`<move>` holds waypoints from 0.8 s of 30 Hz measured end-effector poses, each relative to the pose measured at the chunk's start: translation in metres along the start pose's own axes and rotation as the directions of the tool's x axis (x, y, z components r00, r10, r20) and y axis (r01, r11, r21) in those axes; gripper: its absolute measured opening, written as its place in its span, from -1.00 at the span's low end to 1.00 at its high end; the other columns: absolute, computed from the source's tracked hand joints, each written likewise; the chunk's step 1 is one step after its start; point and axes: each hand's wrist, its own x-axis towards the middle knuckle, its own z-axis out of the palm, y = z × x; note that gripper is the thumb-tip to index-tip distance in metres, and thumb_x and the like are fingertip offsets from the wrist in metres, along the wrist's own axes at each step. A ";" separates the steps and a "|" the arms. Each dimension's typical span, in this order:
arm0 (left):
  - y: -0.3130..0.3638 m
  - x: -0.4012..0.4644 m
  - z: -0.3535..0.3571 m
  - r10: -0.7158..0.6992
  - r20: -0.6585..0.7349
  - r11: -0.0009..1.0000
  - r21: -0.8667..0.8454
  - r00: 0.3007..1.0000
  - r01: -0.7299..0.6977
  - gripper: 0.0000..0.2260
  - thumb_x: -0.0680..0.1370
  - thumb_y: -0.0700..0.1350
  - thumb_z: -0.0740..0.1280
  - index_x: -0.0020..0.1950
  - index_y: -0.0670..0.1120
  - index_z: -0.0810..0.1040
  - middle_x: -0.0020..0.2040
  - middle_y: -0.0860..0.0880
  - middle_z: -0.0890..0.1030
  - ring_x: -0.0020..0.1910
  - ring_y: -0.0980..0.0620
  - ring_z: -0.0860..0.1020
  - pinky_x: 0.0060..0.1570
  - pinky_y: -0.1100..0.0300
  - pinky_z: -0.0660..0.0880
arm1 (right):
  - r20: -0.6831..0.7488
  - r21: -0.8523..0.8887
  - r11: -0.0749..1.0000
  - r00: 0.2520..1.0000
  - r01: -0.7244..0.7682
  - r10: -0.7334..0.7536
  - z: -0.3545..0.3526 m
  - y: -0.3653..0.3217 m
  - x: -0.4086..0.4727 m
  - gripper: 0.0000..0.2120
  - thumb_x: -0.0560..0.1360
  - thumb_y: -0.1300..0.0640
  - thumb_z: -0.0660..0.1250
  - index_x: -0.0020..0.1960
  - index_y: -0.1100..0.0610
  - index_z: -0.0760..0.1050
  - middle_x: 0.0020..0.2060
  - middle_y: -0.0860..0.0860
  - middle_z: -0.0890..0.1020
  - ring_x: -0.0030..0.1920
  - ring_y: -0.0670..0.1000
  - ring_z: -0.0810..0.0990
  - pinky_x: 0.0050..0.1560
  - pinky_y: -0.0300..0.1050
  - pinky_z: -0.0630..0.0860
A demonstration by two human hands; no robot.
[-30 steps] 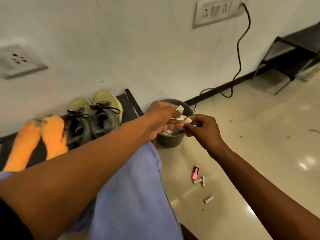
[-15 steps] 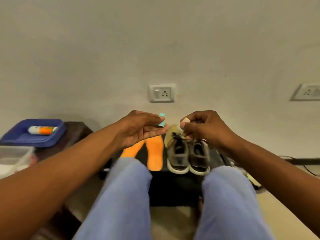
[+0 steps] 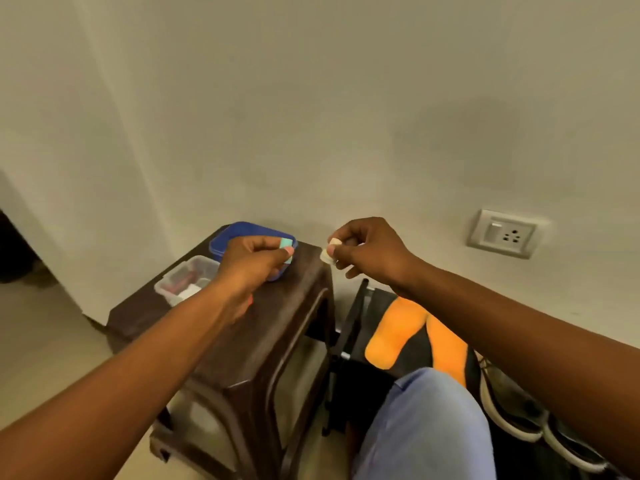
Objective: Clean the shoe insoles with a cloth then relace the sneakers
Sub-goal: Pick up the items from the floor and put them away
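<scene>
My left hand [image 3: 254, 259] pinches a small teal piece [image 3: 287, 244] over the brown stool. My right hand [image 3: 369, 249] pinches a small cream-white piece [image 3: 330, 251] just right of the stool's corner. Two orange insoles [image 3: 412, 336] lie side by side on a black low rack [image 3: 353, 327] below my right hand. The pair of sneakers [image 3: 512, 417], with white soles and dark laces, sits to the right of the insoles and is partly hidden by my right forearm.
A brown plastic stool [image 3: 277, 341] carries a blue lidded container [image 3: 242, 233] and a clear plastic box [image 3: 187, 280]. A wall socket [image 3: 504, 233] is on the right. My blue-trousered knee [image 3: 426, 420] is at the bottom. Pale floor lies to the left.
The view has swung left, from the bin on the floor, past the shoes, to the stool. Both hands keep the same small pieces and have drawn slightly apart.
</scene>
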 end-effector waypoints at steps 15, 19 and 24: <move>-0.023 0.064 -0.046 0.189 -0.292 0.954 0.280 0.938 -0.105 -0.88 0.47 -0.10 0.55 -0.03 0.01 0.69 -0.10 0.05 0.70 -0.09 0.06 0.66 0.02 0.11 0.62 | 0.316 -0.463 0.845 0.940 0.268 -0.126 0.113 -0.002 0.138 -0.82 0.36 0.11 0.59 -0.05 0.03 0.72 -0.12 -0.06 0.72 -0.12 -0.03 0.68 -0.01 -0.01 0.64; -0.029 0.081 -0.046 0.258 -0.286 0.878 0.467 0.923 -0.100 -0.87 0.47 -0.07 0.55 -0.03 -0.03 0.68 -0.14 0.06 0.67 -0.10 0.05 0.65 -0.02 0.13 0.59 | 0.414 -0.544 0.754 0.900 0.368 -0.140 0.121 0.006 0.148 -0.81 0.35 0.12 0.57 -0.04 0.01 0.73 -0.11 -0.05 0.73 -0.13 -0.01 0.66 -0.09 -0.07 0.60; -0.038 0.098 -0.039 0.294 -0.158 0.750 0.650 0.943 -0.125 -0.83 0.47 -0.03 0.55 0.03 -0.01 0.68 -0.17 0.11 0.62 -0.13 0.10 0.60 -0.13 0.22 0.45 | 0.453 -0.581 0.707 0.882 0.404 -0.132 0.122 0.012 0.156 -0.81 0.31 0.07 0.60 -0.09 0.00 0.73 -0.19 -0.09 0.71 -0.20 -0.04 0.62 -0.17 -0.09 0.57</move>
